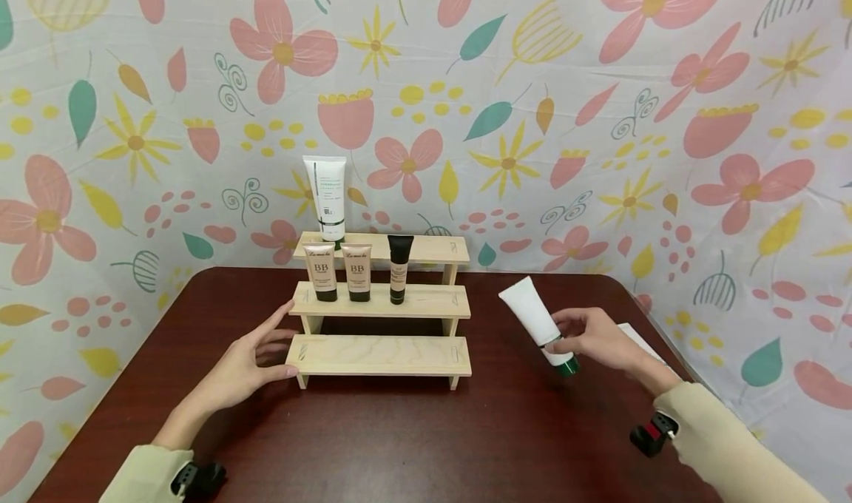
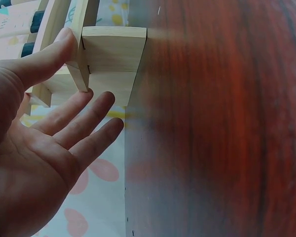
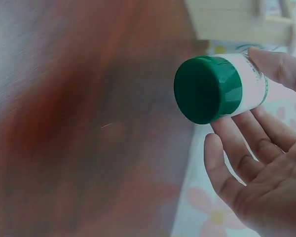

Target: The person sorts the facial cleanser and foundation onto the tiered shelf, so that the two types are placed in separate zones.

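Note:
A white squeeze tube with a green cap (image 1: 531, 312) is pinched between the thumb and fingers of my right hand (image 1: 595, 340). It tilts above the table, cap end low; the green cap (image 3: 202, 91) faces the right wrist camera. My left hand (image 1: 242, 366) touches the left end of a three-step wooden display stand (image 1: 382, 346), thumb at the lowest step and fingers extended alongside. On its top step stands another white tube (image 1: 328, 192). The middle step carries two beige BB cream tubes (image 1: 321, 270) and a slim black-capped tube (image 1: 399, 270), all upright.
The dark reddish-brown table (image 1: 399, 444) runs under the stand and both hands. A flowered cloth (image 1: 426, 81) hangs behind it. Partly hidden behind my right wrist, a flat white object (image 1: 640, 340) lies near the table's right edge.

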